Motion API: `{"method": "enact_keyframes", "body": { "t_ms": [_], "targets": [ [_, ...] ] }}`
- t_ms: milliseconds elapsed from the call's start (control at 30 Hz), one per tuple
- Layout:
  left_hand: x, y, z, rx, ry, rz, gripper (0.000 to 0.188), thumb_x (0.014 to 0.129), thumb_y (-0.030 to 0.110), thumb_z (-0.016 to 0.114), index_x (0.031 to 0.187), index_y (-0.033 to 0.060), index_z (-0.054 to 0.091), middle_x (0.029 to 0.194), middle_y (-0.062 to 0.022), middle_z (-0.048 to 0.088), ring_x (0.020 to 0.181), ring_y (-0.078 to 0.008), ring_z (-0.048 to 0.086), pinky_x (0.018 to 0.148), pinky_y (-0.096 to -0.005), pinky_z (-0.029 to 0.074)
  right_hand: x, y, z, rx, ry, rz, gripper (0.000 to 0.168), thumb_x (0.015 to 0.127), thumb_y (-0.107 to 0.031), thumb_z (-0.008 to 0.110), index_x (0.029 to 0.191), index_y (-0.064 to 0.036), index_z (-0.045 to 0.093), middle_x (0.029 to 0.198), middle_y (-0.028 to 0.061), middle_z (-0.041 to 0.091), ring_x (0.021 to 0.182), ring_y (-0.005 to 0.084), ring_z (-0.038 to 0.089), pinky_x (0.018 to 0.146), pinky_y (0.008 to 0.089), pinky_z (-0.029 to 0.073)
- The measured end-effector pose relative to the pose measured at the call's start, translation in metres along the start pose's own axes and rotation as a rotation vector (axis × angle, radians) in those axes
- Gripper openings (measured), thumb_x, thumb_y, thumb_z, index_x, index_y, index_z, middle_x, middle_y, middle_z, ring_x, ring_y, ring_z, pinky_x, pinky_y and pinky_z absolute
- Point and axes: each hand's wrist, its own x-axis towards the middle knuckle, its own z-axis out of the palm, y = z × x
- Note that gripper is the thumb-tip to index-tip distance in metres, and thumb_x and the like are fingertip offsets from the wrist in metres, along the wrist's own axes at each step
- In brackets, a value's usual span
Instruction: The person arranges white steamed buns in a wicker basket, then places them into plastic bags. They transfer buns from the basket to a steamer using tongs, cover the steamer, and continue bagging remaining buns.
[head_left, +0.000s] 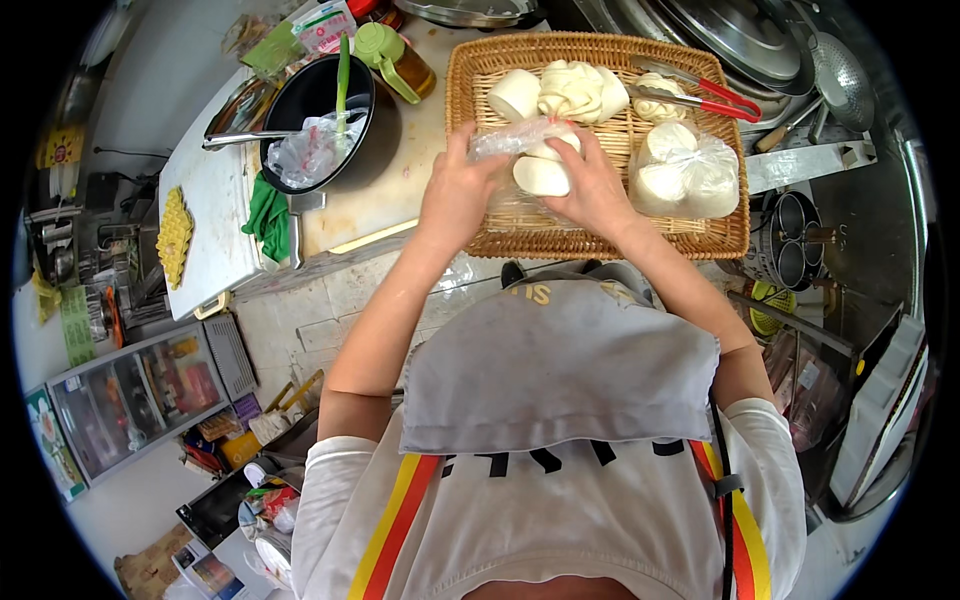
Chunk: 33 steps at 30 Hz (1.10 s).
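Note:
Over a wicker basket (598, 244), my left hand (461, 191) grips a clear plastic bag (510, 140) by its left side. My right hand (596, 184) has its thumb and fingers around white steamed buns (541, 177) at the bag's right side; how far they lie inside the film is hard to tell. Behind my hands rest a plain bun (514, 95) and several twisted flower rolls (574, 91). At the basket's right stands a knotted plastic bag (684, 176) filled with buns. Red-handled metal tongs (694, 100) lie across another flower roll (660, 112).
Left of the basket, a black pot (319, 90) holds crumpled plastic bags and a green-handled utensil. An oil bottle (395, 61), a green cloth (268, 217) and a cleaver (296, 238) share the worktop. Metal lids (739, 37) and a perforated skimmer (841, 79) sit at the right.

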Motion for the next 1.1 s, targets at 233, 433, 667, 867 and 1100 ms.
{"method": "enact_keyframes", "body": {
  "t_ms": [233, 433, 667, 867, 1100],
  "targets": [
    [0.006, 0.042, -0.025, -0.264, 0.036, 0.104, 0.042, 0.068, -0.012, 0.044, 0.109, -0.0045, 0.05, 0.12, -0.0201, 0.043, 0.096, -0.0376, 0.053, 0.083, -0.0383, 0.044, 0.001, -0.03, -0.017, -0.403, -0.361, 0.189, 0.079, 0.064, -0.032, 0.072, 0.13, -0.012, 0.034, 0.121, 0.0256, 0.037, 0.103, 0.0407, 0.046, 0.083, 0.0397, 0.046],
    [0.015, 0.059, -0.056, -0.207, -0.08, -0.019, 0.038, 0.07, -0.009, 0.045, 0.107, -0.0012, 0.054, 0.119, -0.0171, 0.046, 0.099, -0.0347, 0.053, 0.083, -0.0353, 0.043, -0.013, -0.028, -0.021, -0.446, -0.141, -0.052, 0.082, 0.062, -0.037, 0.073, 0.13, -0.014, 0.034, 0.125, 0.0246, 0.033, 0.103, 0.0411, 0.046, 0.075, 0.0415, 0.048],
    [0.009, 0.048, -0.073, -0.311, -0.421, 0.168, 0.024, 0.074, -0.005, 0.051, 0.094, 0.0026, 0.06, 0.122, -0.0133, 0.046, 0.087, -0.0269, 0.057, 0.074, -0.0315, 0.045, -0.013, -0.009, -0.068, -0.064, -0.34, -0.023, 0.053, 0.068, -0.021, 0.07, 0.115, -0.008, 0.05, 0.117, 0.019, 0.045, 0.1, 0.0341, 0.052, 0.077, 0.0404, 0.048],
    [0.054, 0.039, -0.091, -0.613, -0.542, 0.302, 0.02, 0.076, -0.004, 0.054, 0.093, 0.0036, 0.063, 0.122, -0.0095, 0.05, 0.081, -0.0118, 0.055, 0.066, -0.0265, 0.044, 0.06, 0.012, -0.09, -0.434, 0.023, -0.104, 0.054, 0.07, -0.017, 0.069, 0.12, -0.015, 0.049, 0.126, 0.0149, 0.043, 0.111, 0.0317, 0.047, 0.088, 0.0368, 0.043],
    [0.117, -0.03, -0.003, -0.225, -0.171, -0.055, 0.043, 0.077, 0.015, 0.059, 0.118, 0.0063, 0.049, 0.12, -0.0146, 0.048, 0.101, -0.024, 0.05, 0.088, -0.0338, 0.039, 0.108, 0.05, -0.038, -0.492, -0.415, -0.107, 0.062, 0.065, -0.015, 0.071, 0.122, -0.018, 0.047, 0.129, 0.0138, 0.038, 0.114, 0.034, 0.042, 0.094, 0.0394, 0.039]
  ]
}}
